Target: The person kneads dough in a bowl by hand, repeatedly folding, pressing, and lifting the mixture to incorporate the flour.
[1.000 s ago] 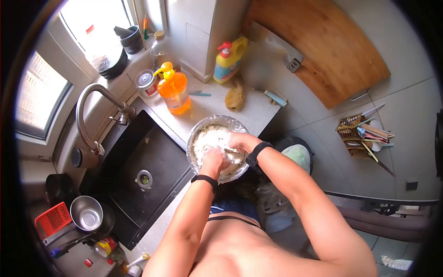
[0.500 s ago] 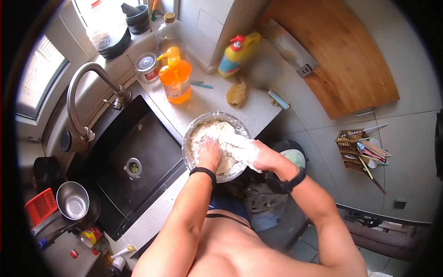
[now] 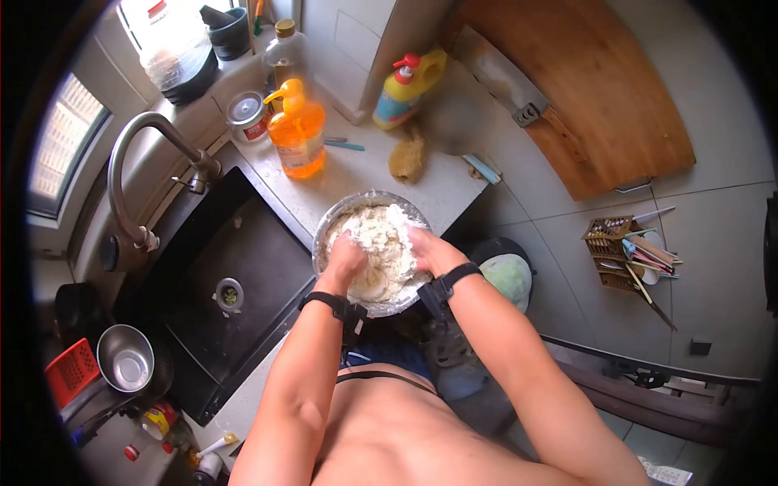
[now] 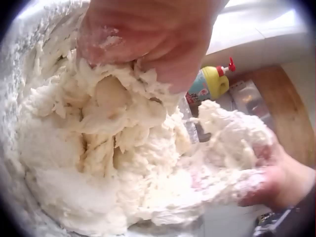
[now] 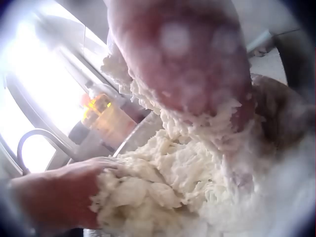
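A round bowl with a flour-dusted rim stands at the counter's front edge, full of rough, sticky dough. My left hand grips the dough along the bowl's left side; in the left wrist view its fingertips are sunk out of sight in the mass. On the opposite side my right hand holds dough by the right rim. Thick clumps cling to the fingers of this right hand in the left wrist view. In the right wrist view, shaggy dough stretches between both hands.
Left of the bowl lies a black sink with a curved faucet. An orange pump bottle, a sponge-like brown scrubber and a yellow bottle stand behind the bowl. A steel pot sits at lower left.
My right hand drew a stretch of dough out past the right rim half a second ago and is now back at the bowl. My left hand has shifted toward the left rim.
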Available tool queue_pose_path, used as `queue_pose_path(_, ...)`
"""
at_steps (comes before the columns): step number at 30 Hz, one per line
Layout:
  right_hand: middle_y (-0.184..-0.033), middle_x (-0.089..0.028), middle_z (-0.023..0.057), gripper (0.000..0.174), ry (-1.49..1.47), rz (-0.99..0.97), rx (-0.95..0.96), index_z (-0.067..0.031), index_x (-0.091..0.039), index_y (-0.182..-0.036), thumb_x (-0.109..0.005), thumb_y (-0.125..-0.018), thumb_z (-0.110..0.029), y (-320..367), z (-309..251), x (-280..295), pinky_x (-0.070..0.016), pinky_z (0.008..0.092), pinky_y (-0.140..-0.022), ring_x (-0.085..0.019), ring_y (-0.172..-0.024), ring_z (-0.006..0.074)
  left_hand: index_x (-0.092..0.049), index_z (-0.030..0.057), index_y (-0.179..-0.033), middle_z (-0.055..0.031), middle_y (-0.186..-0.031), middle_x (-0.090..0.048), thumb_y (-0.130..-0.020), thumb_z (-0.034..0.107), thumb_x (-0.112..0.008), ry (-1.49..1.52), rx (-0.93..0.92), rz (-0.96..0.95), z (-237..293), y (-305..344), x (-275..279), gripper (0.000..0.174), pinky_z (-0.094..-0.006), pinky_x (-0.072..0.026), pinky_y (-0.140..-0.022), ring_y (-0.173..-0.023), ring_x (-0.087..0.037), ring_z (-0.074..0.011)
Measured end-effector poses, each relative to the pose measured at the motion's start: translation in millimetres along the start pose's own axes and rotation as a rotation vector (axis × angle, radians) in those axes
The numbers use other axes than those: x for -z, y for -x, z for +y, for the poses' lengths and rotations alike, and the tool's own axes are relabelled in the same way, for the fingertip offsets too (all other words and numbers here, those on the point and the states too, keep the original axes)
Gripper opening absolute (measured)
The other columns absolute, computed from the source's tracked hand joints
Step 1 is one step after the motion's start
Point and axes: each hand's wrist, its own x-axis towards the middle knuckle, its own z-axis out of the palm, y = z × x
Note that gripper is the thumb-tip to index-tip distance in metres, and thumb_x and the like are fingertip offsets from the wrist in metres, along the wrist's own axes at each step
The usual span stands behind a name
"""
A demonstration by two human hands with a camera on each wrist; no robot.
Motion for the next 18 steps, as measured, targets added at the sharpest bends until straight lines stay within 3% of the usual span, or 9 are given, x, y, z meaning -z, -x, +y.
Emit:
queue_pose_path(2,-0.116,-0.053,0.0103,0.047,0.172,0.148,0.020,-0.0046,-0.045,-0.120,-0.050,-0.083,-0.033,-8,3,2,-0.0436,0.0349,-0.085,-0.051,-0.106,0.0193,-0.056,-0.0043,-0.097,-0.0235,-0.094,-0.058,-0.071,0.007,-0.049,-0.089,-0.132,-0.026,-13,2,-5,0.029,-0.0381,-0.0437,-0.081,-0.092,-0.055,-0.0359)
queue_pose_path(3,-0.117,-0.053,0.0094,0.048,0.258,0.223,0.020,-0.0060,-0.046,-0.120,-0.052,-0.082,-0.035,-13,5,3,-0.0432,0.0334,-0.084,-0.051,-0.107,0.0184,-0.056,-0.0041,-0.097,-0.0236,-0.094,-0.058,-0.071,0.007,-0.049,-0.125,-0.066,-0.100,-3,9,3,0.029,-0.0382,-0.0438,-0.081,-0.092,-0.055,-0.0360)
queue_pose_path(5,-0.117,-0.053,0.0079,0.048,0.520,0.413,-0.049,-0.0074,-0.047,-0.119,-0.053,-0.080,-0.034,31,-22,-83,-0.0421,0.0309,-0.083,-0.050,-0.107,0.0172,-0.057,-0.0035,-0.097,-0.0238,-0.095,-0.058,-0.071,0.008,-0.049,-0.194,0.065,-0.246,44,25,37,0.029,-0.0383,-0.0439,-0.081,-0.092,-0.056,-0.0362)
queue_pose_path(8,-0.110,-0.057,0.0056,0.044,0.484,0.348,-0.091,-0.0081,-0.051,-0.115,-0.054,-0.079,-0.033,-23,7,-17,-0.0416,0.0267,-0.077,-0.053,-0.101,0.0143,-0.057,-0.0016,-0.099,-0.0220,-0.095,-0.059,-0.072,0.009,-0.051,-0.327,0.019,-0.378,51,28,42,0.030,-0.0373,-0.0456,-0.080,-0.092,-0.056,-0.0352)
queue_pose_path(10,-0.107,-0.059,0.0056,0.042,0.503,0.325,-0.121,-0.0084,-0.052,-0.113,-0.054,-0.079,-0.032,-24,3,-24,-0.0424,0.0270,-0.075,-0.054,-0.099,0.0139,-0.059,0.0012,-0.099,-0.0198,-0.095,-0.061,-0.072,0.010,-0.052,-0.471,0.031,-0.526,74,28,59,0.029,-0.0366,-0.0471,-0.078,-0.091,-0.058,-0.0331)
queue_pose_path(13,-0.104,-0.060,0.0060,0.038,0.553,0.287,-0.160,-0.0084,-0.053,-0.110,-0.053,-0.078,-0.030,-5,-10,-53,-0.0445,0.0293,-0.074,-0.056,-0.095,0.0147,-0.061,0.0027,-0.096,-0.0194,-0.094,-0.061,-0.071,0.010,-0.054,-0.499,0.055,-0.483,94,42,73,0.027,-0.0375,-0.0479,-0.076,-0.090,-0.059,-0.0316)
queue_pose_path(14,-0.103,-0.061,0.0062,0.037,0.528,0.257,-0.160,-0.0083,-0.054,-0.109,-0.053,-0.079,-0.029,-9,-7,-49,-0.0453,0.0301,-0.073,-0.057,-0.093,0.0150,-0.061,0.0016,-0.090,-0.0197,-0.086,-0.061,-0.074,0.013,-0.050,-0.509,-0.008,-0.385,97,53,75,0.022,-0.0414,-0.0485,-0.069,-0.081,-0.060,-0.0328)
queue_pose_path(18,-0.097,-0.063,0.0069,0.032,0.579,0.278,-0.173,-0.0076,-0.055,-0.106,-0.051,-0.080,-0.025,-8,-10,-51,-0.0481,0.0322,-0.069,-0.061,-0.084,0.0166,-0.061,0.0018,-0.087,-0.0195,-0.087,-0.060,-0.079,0.012,-0.044,-0.557,-0.122,-0.303,111,82,86,0.021,-0.0434,-0.0482,-0.068,-0.078,-0.059,-0.0346)
